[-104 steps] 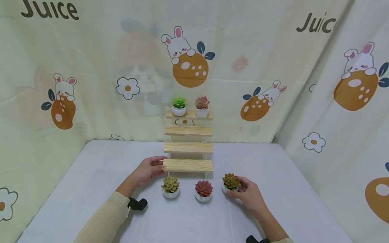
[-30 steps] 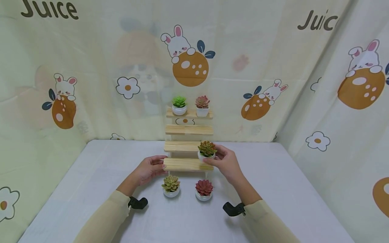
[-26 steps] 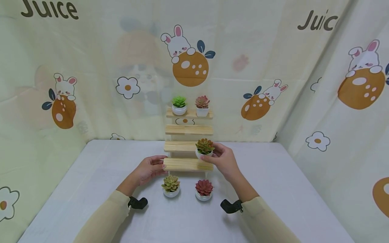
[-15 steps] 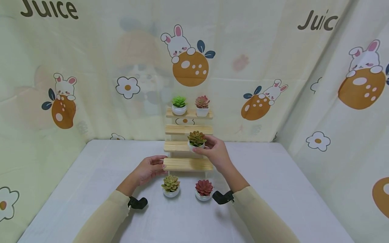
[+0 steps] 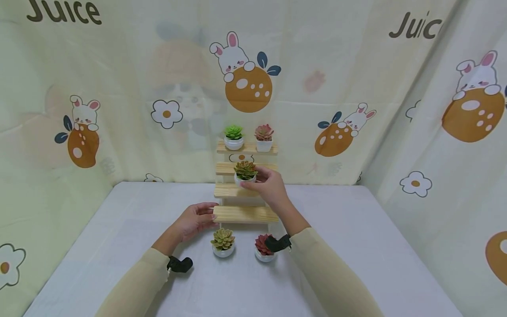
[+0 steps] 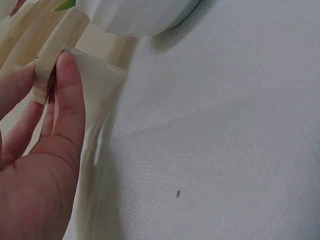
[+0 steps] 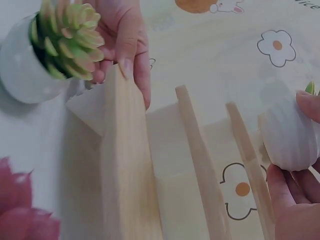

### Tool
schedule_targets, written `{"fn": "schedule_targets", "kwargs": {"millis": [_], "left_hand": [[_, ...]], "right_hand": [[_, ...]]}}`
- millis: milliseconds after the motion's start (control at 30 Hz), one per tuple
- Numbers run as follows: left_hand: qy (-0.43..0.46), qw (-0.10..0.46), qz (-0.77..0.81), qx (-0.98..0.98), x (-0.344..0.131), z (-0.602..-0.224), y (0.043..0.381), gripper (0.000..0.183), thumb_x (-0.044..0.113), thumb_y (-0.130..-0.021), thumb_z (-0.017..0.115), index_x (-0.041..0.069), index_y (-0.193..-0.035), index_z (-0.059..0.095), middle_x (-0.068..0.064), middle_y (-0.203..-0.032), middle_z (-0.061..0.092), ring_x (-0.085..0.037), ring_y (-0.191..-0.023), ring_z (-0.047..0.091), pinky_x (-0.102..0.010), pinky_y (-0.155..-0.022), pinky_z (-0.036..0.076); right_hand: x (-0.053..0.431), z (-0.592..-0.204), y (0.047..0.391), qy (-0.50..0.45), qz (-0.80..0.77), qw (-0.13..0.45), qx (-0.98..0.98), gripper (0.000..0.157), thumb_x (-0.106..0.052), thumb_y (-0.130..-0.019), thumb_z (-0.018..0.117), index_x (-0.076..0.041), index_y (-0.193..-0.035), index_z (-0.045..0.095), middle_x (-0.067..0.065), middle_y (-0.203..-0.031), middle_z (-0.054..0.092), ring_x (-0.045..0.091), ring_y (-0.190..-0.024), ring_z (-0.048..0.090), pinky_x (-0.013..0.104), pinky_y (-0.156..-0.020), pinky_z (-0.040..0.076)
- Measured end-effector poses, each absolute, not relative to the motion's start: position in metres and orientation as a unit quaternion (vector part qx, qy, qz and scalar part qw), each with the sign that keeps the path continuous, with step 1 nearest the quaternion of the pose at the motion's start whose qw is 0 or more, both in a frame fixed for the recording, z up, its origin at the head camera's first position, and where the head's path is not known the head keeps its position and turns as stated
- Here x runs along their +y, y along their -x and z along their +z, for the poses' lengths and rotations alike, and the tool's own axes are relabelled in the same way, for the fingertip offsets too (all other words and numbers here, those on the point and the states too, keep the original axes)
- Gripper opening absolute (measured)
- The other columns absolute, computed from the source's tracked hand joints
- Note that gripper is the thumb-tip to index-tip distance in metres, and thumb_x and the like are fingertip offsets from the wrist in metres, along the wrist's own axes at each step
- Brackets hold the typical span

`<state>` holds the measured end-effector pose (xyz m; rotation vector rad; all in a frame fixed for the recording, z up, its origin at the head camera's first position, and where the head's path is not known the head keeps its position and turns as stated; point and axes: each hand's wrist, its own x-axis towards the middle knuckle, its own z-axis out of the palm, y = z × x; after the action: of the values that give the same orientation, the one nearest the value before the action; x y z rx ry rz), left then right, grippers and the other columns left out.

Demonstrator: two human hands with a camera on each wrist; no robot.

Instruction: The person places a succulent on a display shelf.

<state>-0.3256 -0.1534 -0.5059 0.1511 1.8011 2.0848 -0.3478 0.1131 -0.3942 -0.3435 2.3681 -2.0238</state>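
My right hand [image 5: 271, 187] grips the white pot of a green-brown succulent [image 5: 245, 170], upright before the second-highest board of a stepped wooden stand [image 5: 245, 215]. In the right wrist view the fingers and thumb are round the ribbed pot [image 7: 287, 137], beside a board's edge; whether it touches is unclear. Down at the lowest board's left end, my left hand [image 5: 195, 222] pinches the wood between thumb and fingers, as the left wrist view shows on the board [image 6: 56, 42]. On the table before the stand are a yellow-green succulent [image 5: 222, 241] and a red one [image 5: 263, 246], partly hidden by the right wrist's black camera.
A bright green succulent [image 5: 233, 136] and a pinkish one [image 5: 264, 137] stand on the top board. Behind the white-covered table [image 5: 336, 237] hangs a printed curtain [image 5: 301, 57]. The right forearm crosses above the table's right side.
My right hand has lifted the green-brown succulent from the table right of the red one. It has carried it up and left along the stand. The left hand stays put.
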Motion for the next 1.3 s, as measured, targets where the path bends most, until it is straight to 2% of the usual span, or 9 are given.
{"fn": "schedule_targets", "kwargs": {"millis": [200, 333, 600, 800, 933, 1300], "left_hand": [[-0.051, 0.19, 0.741, 0.643, -0.154, -0.506, 0.326, 0.057, -0.001, -0.099, 0.063, -0.005, -0.151, 0.042, -0.012, -0.124, 0.064, -0.017, -0.105, 0.069, -0.035, -0.095, 0.062], [-0.053, 0.187, 0.741, 0.643, -0.153, -0.505, 0.325, 0.057, -0.002, -0.099, 0.063, -0.007, -0.151, 0.041, -0.013, -0.124, 0.062, -0.017, -0.104, 0.069, -0.035, -0.095, 0.062], [-0.042, 0.189, 0.736, 0.649, -0.152, -0.504, 0.325, 0.056, -0.002, -0.098, 0.063, -0.004, -0.151, 0.043, -0.015, -0.126, 0.061, -0.018, -0.104, 0.068, -0.035, -0.095, 0.062], [-0.043, 0.189, 0.736, 0.649, -0.152, -0.505, 0.326, 0.057, -0.002, -0.098, 0.064, -0.004, -0.151, 0.043, -0.016, -0.127, 0.06, -0.018, -0.105, 0.068, -0.036, -0.095, 0.062], [-0.045, 0.187, 0.735, 0.65, -0.152, -0.507, 0.326, 0.057, -0.001, -0.098, 0.064, -0.004, -0.151, 0.043, -0.016, -0.127, 0.06, -0.019, -0.105, 0.068, -0.036, -0.096, 0.062], [-0.042, 0.189, 0.731, 0.654, -0.153, -0.504, 0.324, 0.057, 0.0, -0.099, 0.064, -0.004, -0.151, 0.043, -0.02, -0.132, 0.058, -0.019, -0.106, 0.068, -0.037, -0.097, 0.062]], "right_hand": [[0.102, -0.386, 0.357, 0.104, -0.641, 0.001, 0.76, 0.076, -0.022, -0.079, 0.09, -0.01, -0.146, 0.057, 0.011, -0.136, 0.067, 0.025, -0.125, 0.065, 0.038, -0.102, 0.059], [0.095, -0.383, 0.364, 0.104, -0.63, -0.002, 0.77, 0.079, -0.027, -0.079, 0.091, -0.012, -0.148, 0.055, 0.008, -0.137, 0.067, 0.023, -0.123, 0.065, 0.037, -0.102, 0.059], [0.083, -0.38, 0.377, 0.117, -0.642, -0.008, 0.758, 0.065, -0.02, -0.08, 0.089, -0.009, -0.139, 0.063, 0.011, -0.129, 0.071, 0.024, -0.119, 0.068, 0.039, -0.1, 0.059], [0.077, -0.379, 0.384, 0.11, -0.627, -0.022, 0.771, 0.062, -0.019, -0.079, 0.09, -0.009, -0.135, 0.066, 0.012, -0.128, 0.071, 0.026, -0.116, 0.069, 0.04, -0.098, 0.06], [0.075, -0.382, 0.388, 0.101, -0.61, -0.037, 0.785, 0.056, -0.021, -0.079, 0.09, -0.01, -0.131, 0.069, 0.01, -0.124, 0.073, 0.025, -0.113, 0.07, 0.036, -0.092, 0.062], [0.067, -0.384, 0.391, 0.082, -0.583, -0.07, 0.806, 0.054, -0.025, -0.082, 0.089, -0.007, -0.129, 0.07, 0.011, -0.121, 0.074, 0.025, -0.112, 0.071, 0.04, -0.093, 0.062]]}}
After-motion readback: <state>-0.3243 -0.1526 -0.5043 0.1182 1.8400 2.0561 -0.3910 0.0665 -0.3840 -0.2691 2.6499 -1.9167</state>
